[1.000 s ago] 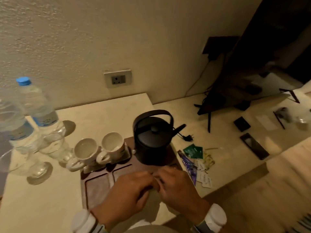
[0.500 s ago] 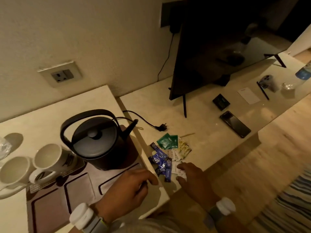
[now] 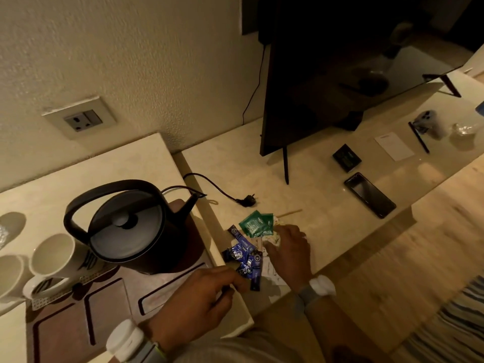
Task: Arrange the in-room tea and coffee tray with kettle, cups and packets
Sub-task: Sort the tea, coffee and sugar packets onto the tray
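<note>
A black kettle [image 3: 125, 231] stands at the back right of the brown compartment tray [image 3: 78, 326]. Two white cups [image 3: 55, 255] sit on the tray's left side, one of them cut off by the frame edge. To the right of the tray, on the lower counter, lies a heap of packets: blue ones [image 3: 243, 255], green ones [image 3: 258, 224] and pale ones [image 3: 269, 271]. My right hand [image 3: 290, 252] lies over the heap with its fingertips pinching a pale packet [image 3: 272, 239]. My left hand [image 3: 201, 297] rests on the tray's right front compartment, fingers loosely bent, with nothing seen in it.
The kettle's cord and plug [image 3: 246, 200] trail across the lower counter. A television [image 3: 327, 87] stands behind, with a phone [image 3: 369, 195], a small black box [image 3: 347, 157], a card [image 3: 394, 146] and a pen [image 3: 419, 137] to the right. A wall socket [image 3: 78, 117] is above the tray. A wooden stirrer [image 3: 289, 213] lies by the packets.
The view swung right. My right hand left the tray, reached the packet heap and moved further onto it, up to the pale packets. My left hand stayed on the tray's right compartment.
</note>
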Motion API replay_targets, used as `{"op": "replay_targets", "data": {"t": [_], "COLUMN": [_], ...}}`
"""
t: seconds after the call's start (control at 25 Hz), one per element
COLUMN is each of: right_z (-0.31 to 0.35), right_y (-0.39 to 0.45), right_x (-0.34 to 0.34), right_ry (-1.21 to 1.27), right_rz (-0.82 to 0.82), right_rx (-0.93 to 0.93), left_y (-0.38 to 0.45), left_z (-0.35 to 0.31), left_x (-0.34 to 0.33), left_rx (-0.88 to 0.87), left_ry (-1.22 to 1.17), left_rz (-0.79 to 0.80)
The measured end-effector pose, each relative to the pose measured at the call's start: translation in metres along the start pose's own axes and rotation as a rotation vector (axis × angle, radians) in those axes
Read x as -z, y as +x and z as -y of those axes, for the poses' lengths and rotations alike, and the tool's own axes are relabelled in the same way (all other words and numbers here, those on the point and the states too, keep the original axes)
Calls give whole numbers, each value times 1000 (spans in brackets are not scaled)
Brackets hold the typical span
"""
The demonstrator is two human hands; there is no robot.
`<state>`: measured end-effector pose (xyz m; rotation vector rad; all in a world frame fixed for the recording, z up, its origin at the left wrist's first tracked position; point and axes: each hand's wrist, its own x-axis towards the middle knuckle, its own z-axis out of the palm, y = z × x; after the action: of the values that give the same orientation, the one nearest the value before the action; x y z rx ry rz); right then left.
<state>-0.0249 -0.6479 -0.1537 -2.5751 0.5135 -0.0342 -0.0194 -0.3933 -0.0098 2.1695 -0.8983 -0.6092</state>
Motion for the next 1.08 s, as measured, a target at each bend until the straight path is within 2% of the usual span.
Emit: {"op": "replay_targets", "data": {"t": [0.2, 0.32, 0.4, 0.52, 0.6, 0.84, 0.96, 1.08], "right_z": [35, 49, 50, 43, 33, 7, 13, 11], "right_y": [60, 72, 59, 16, -17, -36, -19, 1], "right_x": [-10, -8, -4, -13, -30, -63, -70, -67], "right_ry": [-176, -13, 114, -128, -288, -373, -481, -528], "right_rz": [144, 131, 149, 298, 309, 288, 354, 352], "right_rx": [21, 66, 178, 348, 459, 747, 741, 677], "left_y": [3, -6, -15, -27, -28, -26, -25, -25], "left_z": [5, 11, 21, 31, 31, 27, 26, 25], "left_x": [8, 14, 20, 23, 20, 14, 10, 11], "left_rx": [-2, 22, 59, 117, 110, 95, 90, 94], "left_ry": [-14, -27, -53, -85, -94, -113, -102, -102], "left_rz": [-1, -10, -41, -95, -98, -84, -49, -17]}}
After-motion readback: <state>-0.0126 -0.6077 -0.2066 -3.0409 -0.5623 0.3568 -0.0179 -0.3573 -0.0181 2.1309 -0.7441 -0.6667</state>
